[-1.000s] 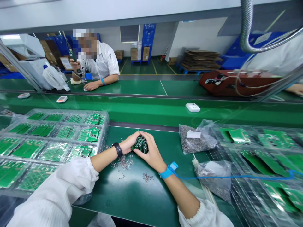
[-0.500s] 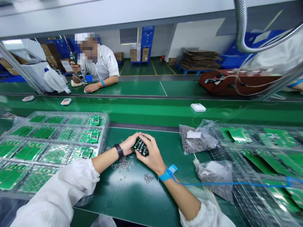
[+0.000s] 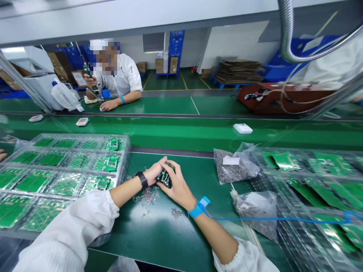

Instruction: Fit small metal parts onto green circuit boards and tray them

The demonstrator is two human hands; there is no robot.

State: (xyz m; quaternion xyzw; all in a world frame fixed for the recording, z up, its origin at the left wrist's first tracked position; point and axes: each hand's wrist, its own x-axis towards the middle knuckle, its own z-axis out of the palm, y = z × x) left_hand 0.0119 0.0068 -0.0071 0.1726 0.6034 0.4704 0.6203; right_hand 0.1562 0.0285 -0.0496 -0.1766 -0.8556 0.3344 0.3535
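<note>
Over the middle of the green bench, both my hands grip a small bundle of green circuit boards (image 3: 165, 177) with dark and silvery parts. My left hand (image 3: 155, 171), below a black wristband, closes on the bundle's left side, and its fingertips are partly hidden. Around the right side and top wrap the fingers of my right hand (image 3: 178, 187), which has a blue wrist strap (image 3: 199, 207). Under and beside my hands lies a loose pile of tiny metal parts (image 3: 147, 195). A smaller heap of them (image 3: 177, 214) sits nearer to me.
At left stands a clear compartment tray (image 3: 124, 166) of green boards; more trays (image 3: 272, 172) are at right. Two bags of small metal parts (image 3: 234, 170) lie beside them. A blue cord (image 3: 272, 219) runs right from my wrist. Opposite sits a co-worker (image 3: 120, 77) holding a tool.
My right hand and the boards have shifted slightly left, and the bundle is turned a little. White devices on the belt have moved right. Someone's fingers now show at the left edge.
</note>
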